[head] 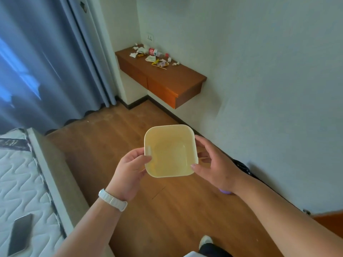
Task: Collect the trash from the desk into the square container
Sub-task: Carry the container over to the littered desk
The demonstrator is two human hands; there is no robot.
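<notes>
A pale yellow square container [169,151] is held in mid-air over the wooden floor, its inside bare. My left hand [130,169] grips its left rim, thumb over the edge. My right hand [215,164] holds its right side with fingers spread along the wall. Far ahead, a brown wall-mounted desk [178,76] carries the trash [157,58]: crumpled white paper scraps, coloured wrappers, a thin stick and a lying plastic bottle [155,52] with a red label. Both hands are well short of the desk.
A bed with a white quilted mattress [20,179] stands at the left, a dark phone [20,234] lying on it. Blue curtains [37,62] hang at the back left. White wall runs along the right. My shoe [206,241] shows at the bottom.
</notes>
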